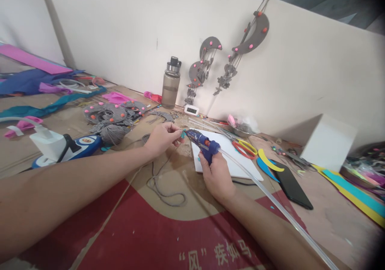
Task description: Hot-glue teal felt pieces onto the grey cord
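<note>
My right hand (217, 177) is wrapped around the handle of a blue hot glue gun (198, 139), with a long clear glue stick (264, 192) trailing from its back. The nozzle points left, at a small teal piece (183, 133) pinched between the thumb and fingers of my left hand (164, 139). Whether the nozzle touches the piece I cannot tell. Below my left hand a grey cord (162, 198) lies looped on the cardboard (144, 230). A white board (240, 173) lies flat behind the glue gun.
Left are a power strip (87, 142) with a white plug, grey yarn (112, 134) and grey dotted crescents (105, 111). Behind stand a bottle (171, 83) and small clock (191, 109); crescent garlands (255, 37) hang on the wall. Scissors (245, 149), foam crescents (269, 160) and a phone (290, 184) lie right.
</note>
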The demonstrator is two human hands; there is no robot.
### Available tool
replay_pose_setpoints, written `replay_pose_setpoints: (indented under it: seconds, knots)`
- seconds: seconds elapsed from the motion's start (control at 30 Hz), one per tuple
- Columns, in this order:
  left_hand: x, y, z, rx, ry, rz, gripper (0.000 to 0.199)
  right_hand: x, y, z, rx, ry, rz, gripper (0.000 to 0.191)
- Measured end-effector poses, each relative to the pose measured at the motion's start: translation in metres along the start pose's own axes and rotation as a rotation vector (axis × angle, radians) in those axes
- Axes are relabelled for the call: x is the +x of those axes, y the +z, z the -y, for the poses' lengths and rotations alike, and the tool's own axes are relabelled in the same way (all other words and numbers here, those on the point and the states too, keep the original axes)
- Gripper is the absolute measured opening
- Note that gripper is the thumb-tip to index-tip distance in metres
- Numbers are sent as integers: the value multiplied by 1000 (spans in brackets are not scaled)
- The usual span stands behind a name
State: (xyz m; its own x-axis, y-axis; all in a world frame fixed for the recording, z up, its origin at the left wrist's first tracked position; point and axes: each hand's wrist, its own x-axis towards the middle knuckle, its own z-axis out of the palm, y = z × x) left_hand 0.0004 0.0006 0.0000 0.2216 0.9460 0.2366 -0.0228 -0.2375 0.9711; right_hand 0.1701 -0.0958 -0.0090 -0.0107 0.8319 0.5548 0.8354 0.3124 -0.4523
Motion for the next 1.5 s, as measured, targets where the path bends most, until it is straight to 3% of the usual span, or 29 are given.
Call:
replay_pose_setpoints:
  seconds: [0.63,1.23,1.5]
  knots:
    - [1,0,0,-14,5,9,16,0,0,0,-8,6,-39,33]
    - [1,1,0,-18,3,7,17,-1,-2,3,-18,5,22,36]
    - [1,0,1,-16,6,5,18,-1,-1,0,-24,7,-24,35]
